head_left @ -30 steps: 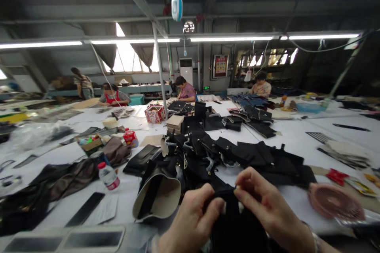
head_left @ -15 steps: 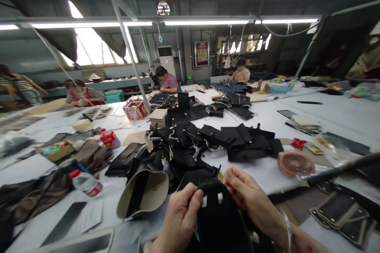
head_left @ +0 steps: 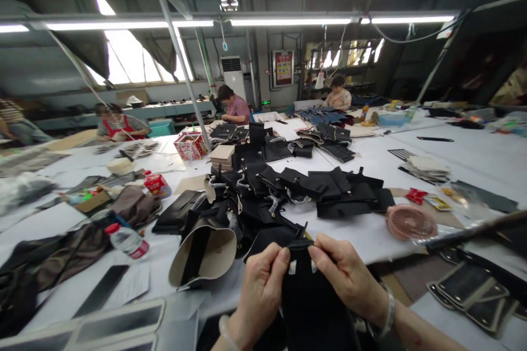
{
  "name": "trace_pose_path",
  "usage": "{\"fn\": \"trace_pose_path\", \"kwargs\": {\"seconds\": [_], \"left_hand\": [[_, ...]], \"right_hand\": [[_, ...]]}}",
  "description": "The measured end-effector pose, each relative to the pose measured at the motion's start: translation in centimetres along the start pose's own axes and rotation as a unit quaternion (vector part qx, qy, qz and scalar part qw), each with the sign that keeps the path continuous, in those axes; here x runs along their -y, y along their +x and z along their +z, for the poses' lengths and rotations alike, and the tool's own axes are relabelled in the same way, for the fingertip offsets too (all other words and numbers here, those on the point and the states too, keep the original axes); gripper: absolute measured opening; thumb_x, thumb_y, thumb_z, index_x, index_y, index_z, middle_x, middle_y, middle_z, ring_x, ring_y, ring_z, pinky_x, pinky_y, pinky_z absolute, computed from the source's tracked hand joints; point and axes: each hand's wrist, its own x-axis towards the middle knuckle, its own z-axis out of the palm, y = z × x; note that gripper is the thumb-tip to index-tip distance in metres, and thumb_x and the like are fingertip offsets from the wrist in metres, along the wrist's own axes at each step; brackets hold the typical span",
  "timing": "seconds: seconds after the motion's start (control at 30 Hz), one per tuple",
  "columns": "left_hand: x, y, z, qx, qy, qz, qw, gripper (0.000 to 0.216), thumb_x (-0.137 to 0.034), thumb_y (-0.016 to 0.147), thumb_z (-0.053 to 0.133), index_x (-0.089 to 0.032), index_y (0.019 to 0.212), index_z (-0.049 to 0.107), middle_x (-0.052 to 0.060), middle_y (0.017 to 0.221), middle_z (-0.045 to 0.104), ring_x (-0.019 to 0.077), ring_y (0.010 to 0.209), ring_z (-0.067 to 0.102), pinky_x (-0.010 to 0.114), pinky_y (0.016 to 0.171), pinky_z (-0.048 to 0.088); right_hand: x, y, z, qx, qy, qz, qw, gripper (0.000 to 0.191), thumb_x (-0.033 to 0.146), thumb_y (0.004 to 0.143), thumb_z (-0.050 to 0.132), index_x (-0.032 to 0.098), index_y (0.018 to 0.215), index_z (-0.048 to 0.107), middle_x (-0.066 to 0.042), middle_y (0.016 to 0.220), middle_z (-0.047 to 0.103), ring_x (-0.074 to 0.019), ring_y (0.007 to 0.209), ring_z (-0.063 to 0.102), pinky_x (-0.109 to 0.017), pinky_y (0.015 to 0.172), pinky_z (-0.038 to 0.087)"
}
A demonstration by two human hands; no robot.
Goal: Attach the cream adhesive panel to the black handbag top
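Observation:
A black bag piece (head_left: 315, 307) with two small whitish patches near its upper edge is held up in front of me. My left hand (head_left: 265, 279) is closed on its upper left corner, thumb on the near face. On the upper right corner my right hand (head_left: 348, 271) pinches the same edge, so the top is gripped between both hands. The lower part runs down out of view. Just beyond lies a heap of black bags (head_left: 263, 186) with metal fittings and pale linings. One bag with a wide cream-lined mouth (head_left: 222, 255) lies left of my left hand.
A pink fan (head_left: 410, 222) and a red packet (head_left: 415, 196) lie to the right. At left are a red-capped bottle (head_left: 127, 240) and a red box (head_left: 157, 184). Black trimmed pieces (head_left: 473, 296) lie at lower right. Co-workers sit across the white table (head_left: 486, 167).
My right hand has come down and left onto the upper right corner of the bag piece and now grips it. My left hand keeps its hold. The view has shifted slightly.

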Motion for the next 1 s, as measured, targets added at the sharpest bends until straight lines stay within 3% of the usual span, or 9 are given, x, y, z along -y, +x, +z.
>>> {"fn": "trace_pose_path", "kwargs": {"seconds": [0.1, 0.23, 0.43, 0.53, 0.6, 0.7, 0.87, 1.0], "left_hand": [[0.2, -0.2, 0.4, -0.007, -0.1, -0.028, 0.995, 0.039, -0.051, 0.097, 0.046, -0.02, 0.074, 0.047, -0.005, 0.064, 0.04, 0.0101, 0.058, 0.036, 0.025, 0.055, 0.027], [0.3, -0.7, 0.8, -0.008, -0.213, -0.036, 0.976, 0.038, -0.052, 0.088, 0.062, -0.021, 0.107, 0.053, -0.001, 0.08, 0.057, 0.0115, 0.065, 0.049, 0.023, 0.058, 0.034], [-0.4, -0.8, 1.1, -0.035, -0.122, -0.018, 0.992, 0.031, -0.048, 0.093, 0.056, -0.018, 0.099, 0.06, 0.005, 0.083, 0.066, 0.0156, 0.071, 0.058, 0.025, 0.064, 0.042], [-1.0, -0.2, 0.4, -0.051, -0.059, -0.002, 0.997, 0.034, -0.045, 0.093, 0.056, -0.019, 0.113, 0.063, 0.005, 0.086, 0.07, 0.0165, 0.071, 0.06, 0.025, 0.064, 0.044], [-1.2, 0.4, -0.4, -0.017, -0.035, 0.009, 0.999, 0.037, -0.045, 0.093, 0.058, -0.022, 0.121, 0.065, 0.006, 0.093, 0.072, 0.0178, 0.076, 0.062, 0.025, 0.069, 0.045], [-1.0, 1.1, -1.4, 0.051, -0.043, 0.002, 0.998, 0.038, -0.048, 0.093, 0.056, -0.023, 0.117, 0.072, 0.005, 0.088, 0.073, 0.0172, 0.073, 0.059, 0.025, 0.067, 0.044], [-0.2, 1.3, -2.0, 0.084, -0.064, -0.028, 0.994, 0.041, -0.05, 0.094, 0.054, -0.024, 0.121, 0.07, 0.005, 0.09, 0.071, 0.0164, 0.074, 0.056, 0.025, 0.068, 0.043], [0.0, 1.5, -2.3, 0.104, -0.036, 0.006, 0.994, 0.036, -0.047, 0.094, 0.056, -0.026, 0.118, 0.072, 0.004, 0.086, 0.06, 0.0147, 0.073, 0.054, 0.024, 0.065, 0.042]], "right_hand": [[-0.2, 0.0, -0.2, -0.002, 0.021, 0.013, 1.0, 0.04, 0.046, 0.101, 0.039, 0.022, 0.069, 0.037, 0.005, 0.064, 0.034, -0.0121, 0.059, 0.035, -0.026, 0.056, 0.031], [-0.4, 0.1, -0.5, 0.013, 0.038, 0.025, 0.999, 0.042, 0.049, 0.1, 0.039, 0.022, 0.068, 0.038, 0.005, 0.063, 0.033, -0.012, 0.057, 0.034, -0.026, 0.054, 0.031], [-0.6, 0.0, -0.4, -0.001, 0.041, 0.018, 0.999, 0.039, 0.047, 0.1, 0.041, 0.022, 0.07, 0.04, 0.005, 0.065, 0.035, -0.0123, 0.058, 0.036, -0.025, 0.055, 0.033], [-0.3, 0.2, 0.0, 0.009, 0.035, 0.013, 0.999, 0.04, 0.047, 0.1, 0.042, 0.022, 0.069, 0.038, 0.005, 0.062, 0.034, -0.0118, 0.056, 0.034, -0.025, 0.053, 0.03], [-0.1, 0.2, 0.4, 0.021, 0.04, 0.009, 0.999, 0.04, 0.047, 0.1, 0.042, 0.022, 0.07, 0.04, 0.005, 0.063, 0.036, -0.0117, 0.058, 0.035, -0.026, 0.054, 0.03], [-0.2, 0.1, 0.7, 0.031, 0.084, 0.051, 0.995, 0.04, 0.052, 0.099, 0.043, 0.021, 0.074, 0.042, 0.005, 0.067, 0.037, -0.0117, 0.062, 0.036, -0.024, 0.058, 0.032], [-0.5, -0.3, 0.8, 0.05, 0.245, 0.144, 0.957, 0.039, 0.059, 0.096, 0.046, 0.022, 0.083, 0.042, 0.007, 0.069, 0.035, -0.0096, 0.059, 0.033, -0.021, 0.05, 0.027], [0.1, -0.4, 0.4, 0.065, 0.282, 0.152, 0.945, 0.034, 0.055, 0.094, 0.049, 0.022, 0.086, 0.043, 0.008, 0.067, 0.036, -0.0085, 0.055, 0.033, -0.019, 0.047, 0.025]]}}
